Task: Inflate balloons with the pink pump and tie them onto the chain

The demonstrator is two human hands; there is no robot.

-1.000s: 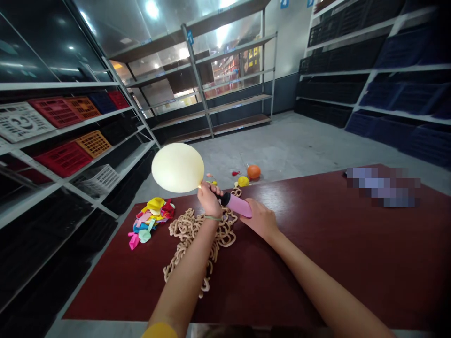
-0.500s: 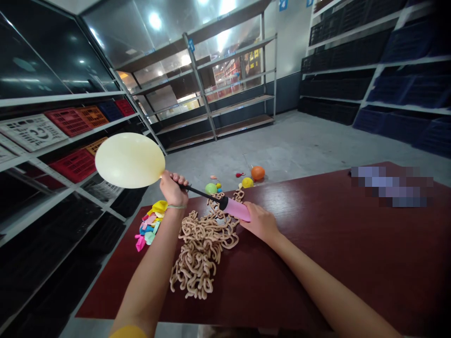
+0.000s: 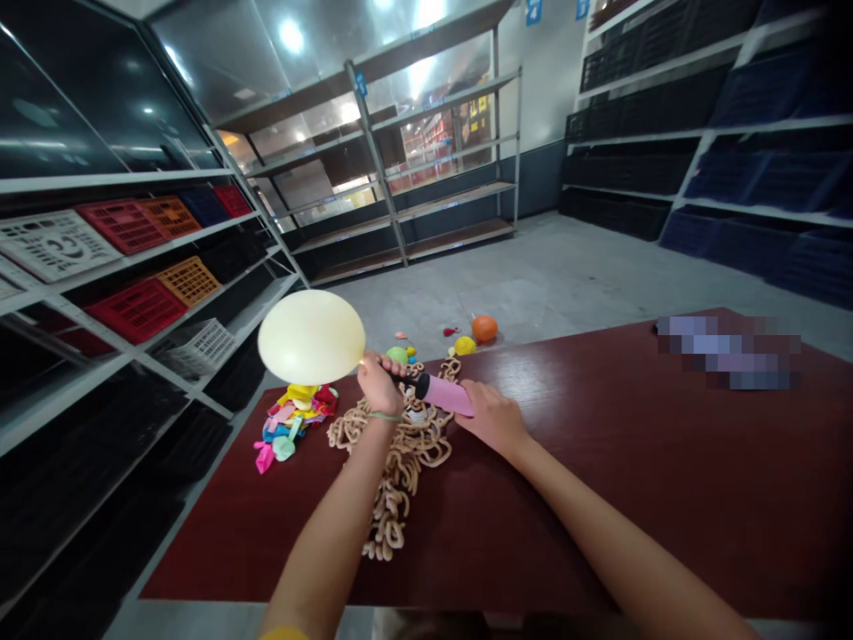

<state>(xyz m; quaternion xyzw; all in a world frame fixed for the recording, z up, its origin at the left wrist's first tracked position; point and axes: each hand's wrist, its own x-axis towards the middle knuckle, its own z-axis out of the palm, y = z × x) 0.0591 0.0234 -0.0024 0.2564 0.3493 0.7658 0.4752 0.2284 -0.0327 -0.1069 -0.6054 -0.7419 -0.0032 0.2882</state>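
Note:
My left hand (image 3: 378, 384) is closed round the black nozzle end of a hand pump, where the neck of a pale yellow inflated balloon (image 3: 311, 337) sits. My right hand (image 3: 491, 415) is wrapped round the pink pump body (image 3: 448, 395), resting on the dark red table (image 3: 600, 480). Under both hands lies a tangled beige chain of loops (image 3: 394, 462). A heap of limp coloured balloons (image 3: 291, 418) lies to the left of it on the table.
Small inflated balloons, orange (image 3: 484, 328), yellow (image 3: 464, 345) and green (image 3: 398, 355), lie on the concrete floor beyond the table. Metal shelving with coloured crates (image 3: 137, 307) runs along the left; more racks stand at the back and right. A blurred patch (image 3: 729, 350) sits at the table's far right.
My left hand pulled the pump rod out to the left with the balloon, then pushed it back in toward the pink body. The right hand stayed in place.

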